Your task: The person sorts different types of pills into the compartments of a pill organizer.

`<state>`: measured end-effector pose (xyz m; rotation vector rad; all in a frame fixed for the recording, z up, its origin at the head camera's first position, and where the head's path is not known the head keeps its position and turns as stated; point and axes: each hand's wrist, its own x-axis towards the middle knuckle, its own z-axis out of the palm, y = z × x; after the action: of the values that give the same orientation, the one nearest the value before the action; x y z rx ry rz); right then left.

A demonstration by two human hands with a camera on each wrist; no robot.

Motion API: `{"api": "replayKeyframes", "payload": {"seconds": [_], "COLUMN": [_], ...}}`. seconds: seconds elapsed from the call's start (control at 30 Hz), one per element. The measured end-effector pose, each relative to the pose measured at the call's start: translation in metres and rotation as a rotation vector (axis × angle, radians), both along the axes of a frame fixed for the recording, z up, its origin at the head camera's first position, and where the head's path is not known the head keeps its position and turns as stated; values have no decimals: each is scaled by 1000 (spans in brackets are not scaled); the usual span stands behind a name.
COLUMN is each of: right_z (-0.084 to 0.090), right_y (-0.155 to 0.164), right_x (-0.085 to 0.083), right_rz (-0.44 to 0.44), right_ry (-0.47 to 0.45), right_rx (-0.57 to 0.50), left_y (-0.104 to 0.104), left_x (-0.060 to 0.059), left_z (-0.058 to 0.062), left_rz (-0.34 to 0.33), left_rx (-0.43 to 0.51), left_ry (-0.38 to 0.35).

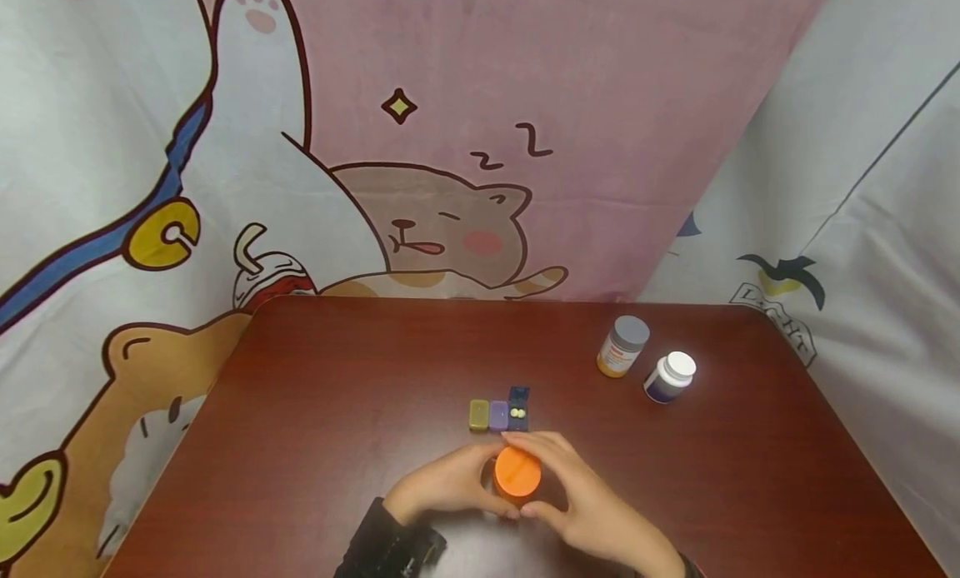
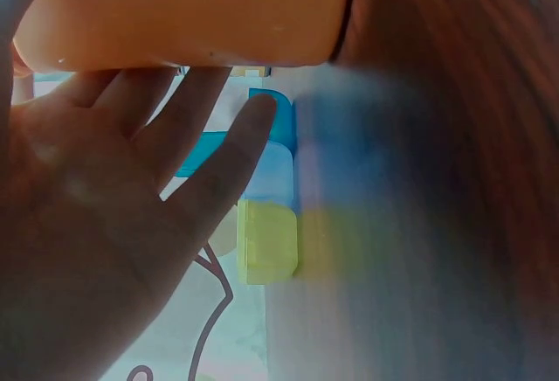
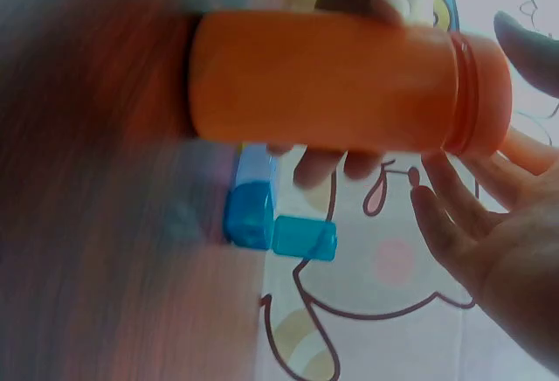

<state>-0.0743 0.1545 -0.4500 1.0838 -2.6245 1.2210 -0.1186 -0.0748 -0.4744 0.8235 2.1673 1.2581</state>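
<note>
An orange bottle [image 3: 323, 79] with an orange cap [image 1: 517, 470] stands upright between both hands. My left hand [image 1: 450, 480] holds its body, with the fingers curving around it in the right wrist view. The thumb and fingers of my right hand [image 1: 585, 499] curve around the cap. Just beyond the hands lies a small pill box with yellow [image 1: 479, 415], purple [image 1: 498, 416] and dark blue [image 1: 518, 424] compartments. The blue lid [image 3: 305, 238] is raised, and pale tablets [image 1: 517, 413] lie in that compartment. The yellow and purple lids are down.
At the back right of the brown table [image 1: 360, 353] stand a grey-capped bottle [image 1: 622, 347] and a white-capped bottle [image 1: 670, 378]. A cartoon-printed cloth [image 1: 600, 103] hangs behind the table's far edge.
</note>
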Motion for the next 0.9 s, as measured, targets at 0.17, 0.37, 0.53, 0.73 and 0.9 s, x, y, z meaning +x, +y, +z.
{"api": "replayKeyframes", "payload": {"seconds": [0.17,0.37,0.53,0.73,0.9], "right_z": [-5,-11,-15,-14,-16], "right_y": [3,3,5,6,6], "right_x": [-7,-13,-16,-16,-17], "right_rz": [3,27,35,61,113], "right_ry": [61,47,0,-54,-61], "right_rx": [-59,-154,-179,-181,-188], "left_y": [0,0,1,1,0], "left_x": [0,0,0,1,1], "left_z": [0,0,0,1,1], "left_rz": [-1,10,17,15,14], "left_rx": [8,-3,-6,-4,-6], "left_ry": [-5,-18,-25,-25,-6]}}
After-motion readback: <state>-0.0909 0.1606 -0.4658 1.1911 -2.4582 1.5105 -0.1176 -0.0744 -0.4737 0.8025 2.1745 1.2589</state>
